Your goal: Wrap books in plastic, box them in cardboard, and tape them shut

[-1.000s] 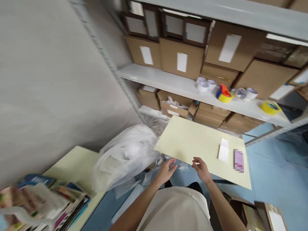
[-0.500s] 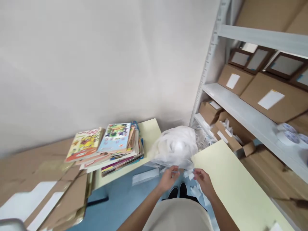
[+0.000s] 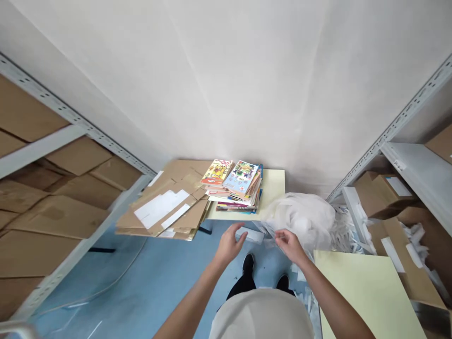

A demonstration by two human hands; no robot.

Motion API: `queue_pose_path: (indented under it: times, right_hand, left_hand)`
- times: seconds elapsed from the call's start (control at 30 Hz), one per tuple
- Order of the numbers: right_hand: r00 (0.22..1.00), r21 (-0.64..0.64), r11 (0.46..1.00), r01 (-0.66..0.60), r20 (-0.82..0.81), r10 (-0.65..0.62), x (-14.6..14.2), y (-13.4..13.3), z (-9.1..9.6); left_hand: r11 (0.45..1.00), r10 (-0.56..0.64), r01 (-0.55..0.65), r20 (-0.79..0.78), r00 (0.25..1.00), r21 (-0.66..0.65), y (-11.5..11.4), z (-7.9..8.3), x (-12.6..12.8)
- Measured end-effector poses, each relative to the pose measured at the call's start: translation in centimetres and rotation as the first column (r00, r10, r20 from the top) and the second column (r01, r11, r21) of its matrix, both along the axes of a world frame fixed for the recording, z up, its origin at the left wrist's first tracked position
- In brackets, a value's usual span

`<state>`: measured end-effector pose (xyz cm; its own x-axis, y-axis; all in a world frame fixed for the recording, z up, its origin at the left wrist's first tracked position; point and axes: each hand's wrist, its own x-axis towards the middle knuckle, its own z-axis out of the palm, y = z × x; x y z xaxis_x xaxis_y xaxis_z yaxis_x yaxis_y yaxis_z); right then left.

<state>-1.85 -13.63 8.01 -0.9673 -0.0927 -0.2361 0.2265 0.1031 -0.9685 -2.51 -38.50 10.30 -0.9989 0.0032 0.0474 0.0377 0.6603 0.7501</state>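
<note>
My left hand (image 3: 230,243) hovers over the floor in front of the book stack, thumb and fingers apart, with nothing in it. To its right, my right hand (image 3: 290,246) is held with loosely curved fingers in front of a large translucent white plastic bag (image 3: 305,219); no object shows in it. The bag looks full of white material. Two uneven piles of children's books, one topped by a yellow and red cover (image 3: 216,172) and the other by a light blue cover (image 3: 241,177), lie on a pale yellow table (image 3: 273,188).
Flattened cardboard (image 3: 183,188) with white labels covers the table's left part. Another yellow tabletop (image 3: 363,287) stands at right front. Metal shelves (image 3: 416,160) with cartons line both sides. Paper scraps lie on the blue floor (image 3: 151,278) near my feet, and a cable crosses it at left.
My view has swung left, bringing the left shelf into sight. Both hands have moved apart from the closer, lower position near the bag, and the left fingers have opened. My feet have stepped apart.
</note>
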Motion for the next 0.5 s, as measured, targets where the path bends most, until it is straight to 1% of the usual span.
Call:
queue_pose_path:
  times: [0.1, 0.17, 0.23, 0.3, 0.37, 0.43, 0.5]
  right_hand:
    - [0.993, -0.036, 0.998, -0.058, -0.100, 0.054, -3.4, -3.3, 2.9]
    - [0.987, -0.059, 0.997, -0.045, -0.158, 0.035, -5.3, -5.6, 4.8]
    - [0.981, -0.104, 0.995, -0.010, -0.192, -0.010, -6.9, -7.9, 6.3]
    - [0.976, -0.177, 0.984, 0.029, -0.208, -0.066, -8.3, -10.1, 7.3]
    - [0.971, -0.250, 0.966, 0.069, -0.206, -0.123, -9.4, -12.2, 7.7]
    - [0.969, -0.310, 0.943, 0.121, -0.168, -0.179, -10.3, -13.9, 7.7]
    - [0.969, -0.359, 0.915, 0.185, -0.089, -0.230, -10.8, -15.2, 7.3]
  left_hand:
    - [0.993, -0.023, -0.001, -0.202, 0.979, -0.117, -3.3, 2.5, -2.6]
    - [0.989, -0.034, -0.010, -0.291, 0.956, -0.150, -5.1, 4.2, -4.7]
    - [0.987, -0.040, -0.015, -0.332, 0.942, -0.161, -6.5, 5.6, -7.1]
    - [0.986, -0.044, -0.009, -0.313, 0.949, -0.165, -7.6, 6.6, -9.3]
    - [0.984, -0.047, 0.002, -0.248, 0.968, -0.180, -8.4, 7.2, -11.2]
    - [0.977, -0.062, 0.024, -0.172, 0.983, -0.213, -9.0, 7.4, -12.6]
    - [0.965, -0.107, 0.077, -0.108, 0.988, -0.249, -9.3, 7.3, -13.5]
